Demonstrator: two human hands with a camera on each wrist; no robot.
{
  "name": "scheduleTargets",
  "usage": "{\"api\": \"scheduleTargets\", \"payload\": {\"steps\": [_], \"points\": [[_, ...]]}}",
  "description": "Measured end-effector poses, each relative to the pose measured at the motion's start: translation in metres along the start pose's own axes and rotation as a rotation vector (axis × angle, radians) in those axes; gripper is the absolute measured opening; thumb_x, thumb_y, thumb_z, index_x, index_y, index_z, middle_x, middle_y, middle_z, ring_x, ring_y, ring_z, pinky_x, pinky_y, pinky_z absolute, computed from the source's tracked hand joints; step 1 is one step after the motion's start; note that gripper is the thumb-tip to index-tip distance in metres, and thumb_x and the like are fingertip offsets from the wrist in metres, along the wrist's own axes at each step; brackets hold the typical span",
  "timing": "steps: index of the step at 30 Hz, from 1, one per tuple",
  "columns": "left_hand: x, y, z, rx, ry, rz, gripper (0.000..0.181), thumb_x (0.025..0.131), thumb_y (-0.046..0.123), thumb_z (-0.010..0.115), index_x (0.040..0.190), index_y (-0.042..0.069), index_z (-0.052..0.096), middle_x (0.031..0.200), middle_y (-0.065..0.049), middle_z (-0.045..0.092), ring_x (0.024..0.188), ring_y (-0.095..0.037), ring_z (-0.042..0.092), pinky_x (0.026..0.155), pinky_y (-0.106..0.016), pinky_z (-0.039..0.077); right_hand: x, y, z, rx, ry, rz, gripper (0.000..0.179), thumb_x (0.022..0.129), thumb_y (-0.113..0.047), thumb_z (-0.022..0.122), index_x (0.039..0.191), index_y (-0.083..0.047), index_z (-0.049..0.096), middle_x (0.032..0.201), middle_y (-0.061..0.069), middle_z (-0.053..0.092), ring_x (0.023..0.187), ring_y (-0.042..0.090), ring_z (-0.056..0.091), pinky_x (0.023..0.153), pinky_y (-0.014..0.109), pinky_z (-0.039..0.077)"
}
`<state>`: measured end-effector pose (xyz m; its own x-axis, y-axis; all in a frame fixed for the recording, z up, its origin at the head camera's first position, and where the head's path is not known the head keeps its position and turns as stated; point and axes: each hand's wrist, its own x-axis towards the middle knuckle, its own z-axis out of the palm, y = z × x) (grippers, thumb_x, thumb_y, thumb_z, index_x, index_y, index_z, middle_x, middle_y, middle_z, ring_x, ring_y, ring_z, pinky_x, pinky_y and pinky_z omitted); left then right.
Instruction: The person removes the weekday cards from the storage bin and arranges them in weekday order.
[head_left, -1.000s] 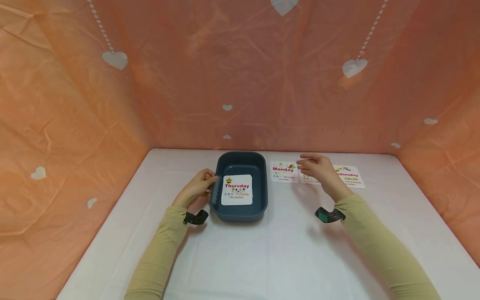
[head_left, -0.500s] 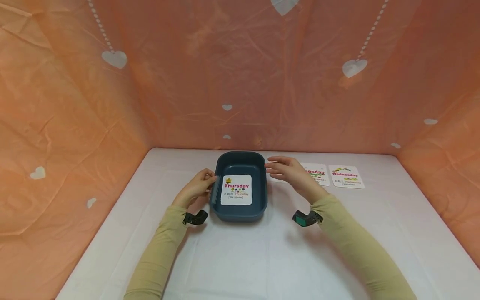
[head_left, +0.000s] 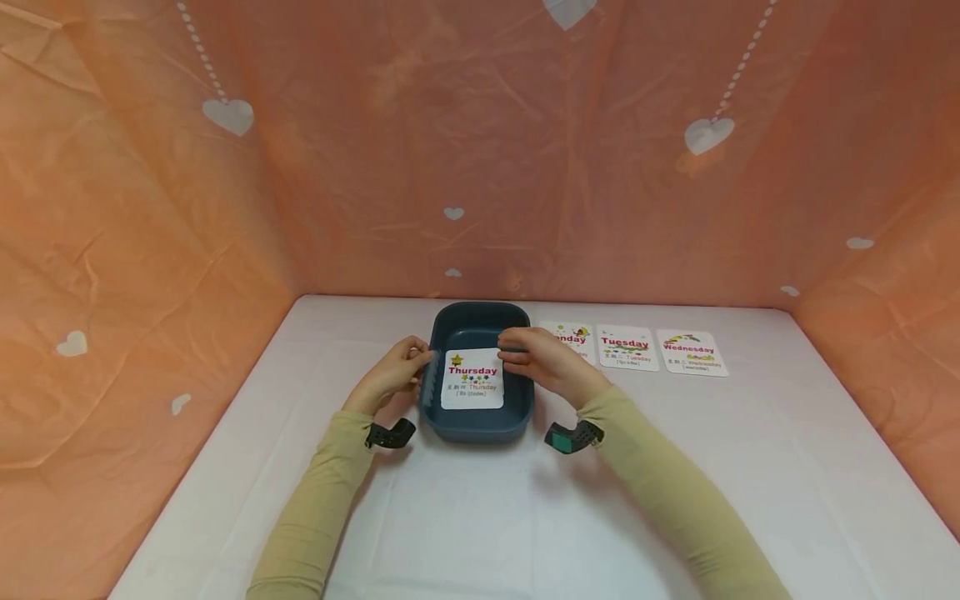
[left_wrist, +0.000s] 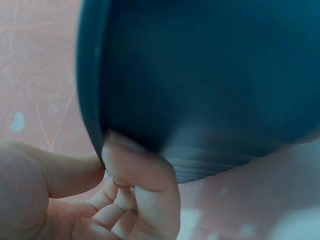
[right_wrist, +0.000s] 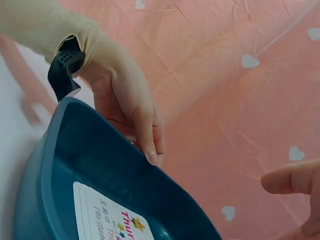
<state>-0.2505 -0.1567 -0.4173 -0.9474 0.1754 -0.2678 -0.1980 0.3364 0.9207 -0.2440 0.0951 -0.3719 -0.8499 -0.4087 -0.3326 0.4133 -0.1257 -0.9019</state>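
Observation:
A dark blue plastic bin (head_left: 480, 432) stands on the table in the head view. Inside it lies a white Thursday card (head_left: 471, 392), face up. My left hand (head_left: 388, 375) holds the bin's left rim; the left wrist view has thumb and forefinger pinching the bin's wall (left_wrist: 200, 75). My right hand (head_left: 551, 362) reaches in over the right rim, its fingertips at the Thursday card's upper right corner in the head view. In the right wrist view a loosely extended right thumb (right_wrist: 290, 180) shows, apart from the bin (right_wrist: 47, 170).
Right of the bin, three cards lie in a row: the Monday card (head_left: 573, 333), partly hidden by my right hand, the Tuesday card (head_left: 628, 354) and the Wednesday card (head_left: 692, 358). Orange cloth (head_left: 480, 167) with white hearts walls the white table (head_left: 465, 517).
My right hand has moved left from above the Tuesday card, past the Monday card, to over the bin. The left hand and the bin have stayed in place.

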Motion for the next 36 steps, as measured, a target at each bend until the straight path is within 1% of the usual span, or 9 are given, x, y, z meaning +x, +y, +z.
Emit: {"api": "scheduleTargets", "payload": {"steps": [6, 11, 15, 17, 20, 22, 28, 31, 36], "points": [[0.001, 0.000, 0.000, 0.002, -0.007, 0.006, 0.014, 0.102, 0.016, 0.046, 0.107, 0.002, 0.043, 0.078, -0.005, 0.048, 0.063, -0.014, 0.049, 0.052, -0.026, 0.041, 0.009, 0.004, 0.005, 0.023, 0.032, 0.050, 0.031, 0.095, -0.017, 0.051, 0.120, 0.000, 0.047, 0.149, 0.025, 0.022, 0.137, 0.039, 0.024, 0.111, 0.047, 0.020], [0.002, 0.000, 0.000, 0.015, -0.007, 0.011, 0.016, 0.102, 0.017, 0.047, 0.108, 0.002, 0.044, 0.079, -0.006, 0.046, 0.063, -0.014, 0.048, 0.053, -0.026, 0.041, 0.017, 0.005, 0.009, 0.046, 0.073, 0.103, 0.048, 0.091, -0.019, 0.052, 0.132, 0.001, 0.036, 0.147, 0.021, 0.018, 0.132, 0.035, 0.022, 0.110, 0.046, 0.018], [0.002, 0.001, -0.001, 0.028, -0.002, 0.003, 0.017, 0.102, 0.017, 0.047, 0.108, 0.002, 0.043, 0.080, -0.006, 0.047, 0.065, -0.014, 0.049, 0.054, -0.026, 0.042, 0.021, 0.007, 0.012, 0.055, 0.117, 0.146, 0.056, 0.090, -0.020, 0.053, 0.135, 0.000, 0.028, 0.138, 0.016, 0.023, 0.117, 0.029, 0.025, 0.099, 0.042, 0.022], [0.001, 0.001, -0.001, 0.028, -0.003, 0.000, 0.017, 0.102, 0.017, 0.047, 0.108, 0.002, 0.043, 0.081, -0.005, 0.047, 0.066, -0.014, 0.049, 0.055, -0.027, 0.042, 0.022, 0.008, 0.015, 0.057, 0.122, 0.165, 0.063, 0.089, -0.021, 0.055, 0.139, -0.001, 0.023, 0.139, 0.017, 0.023, 0.116, 0.030, 0.025, 0.098, 0.043, 0.022], [0.000, 0.002, -0.001, 0.026, -0.005, -0.006, 0.017, 0.102, 0.017, 0.047, 0.108, 0.002, 0.043, 0.080, -0.005, 0.047, 0.066, -0.014, 0.048, 0.055, -0.027, 0.042, 0.024, 0.011, 0.018, 0.041, 0.121, 0.187, 0.076, 0.087, -0.022, 0.057, 0.147, -0.001, 0.014, 0.148, 0.020, 0.017, 0.130, 0.033, 0.023, 0.106, 0.048, 0.018], [0.000, 0.002, 0.000, 0.020, -0.006, -0.006, 0.016, 0.102, 0.017, 0.047, 0.108, 0.002, 0.043, 0.080, -0.006, 0.047, 0.066, -0.015, 0.048, 0.055, -0.027, 0.042, 0.025, 0.012, 0.020, 0.026, 0.117, 0.198, 0.083, 0.087, -0.023, 0.056, 0.150, -0.001, 0.006, 0.154, 0.021, 0.007, 0.138, 0.035, 0.014, 0.109, 0.052, 0.013], [0.002, -0.001, 0.000, 0.008, -0.009, -0.001, 0.016, 0.102, 0.016, 0.046, 0.107, 0.002, 0.043, 0.079, -0.006, 0.046, 0.065, -0.014, 0.048, 0.055, -0.028, 0.043, 0.028, 0.014, 0.023, 0.012, 0.135, 0.200, 0.082, 0.087, -0.024, 0.057, 0.150, -0.003, 0.010, 0.154, 0.020, 0.008, 0.140, 0.035, 0.009, 0.107, 0.060, 0.010], [0.002, -0.001, -0.001, 0.013, -0.009, 0.001, 0.016, 0.102, 0.016, 0.047, 0.107, 0.002, 0.043, 0.079, -0.005, 0.046, 0.065, -0.014, 0.048, 0.054, -0.027, 0.042, 0.029, 0.014, 0.022, 0.004, 0.142, 0.191, 0.082, 0.088, -0.024, 0.056, 0.151, -0.004, 0.008, 0.156, 0.017, 0.000, 0.142, 0.035, 0.003, 0.107, 0.062, 0.006], [0.002, -0.001, -0.001, 0.013, -0.011, -0.001, 0.016, 0.102, 0.016, 0.046, 0.108, 0.002, 0.043, 0.081, -0.006, 0.044, 0.066, -0.014, 0.047, 0.055, -0.027, 0.042, 0.032, 0.015, 0.022, 0.021, 0.158, 0.203, 0.081, 0.087, -0.023, 0.056, 0.150, -0.003, 0.008, 0.153, 0.019, 0.009, 0.138, 0.036, 0.015, 0.107, 0.060, 0.007]]}}
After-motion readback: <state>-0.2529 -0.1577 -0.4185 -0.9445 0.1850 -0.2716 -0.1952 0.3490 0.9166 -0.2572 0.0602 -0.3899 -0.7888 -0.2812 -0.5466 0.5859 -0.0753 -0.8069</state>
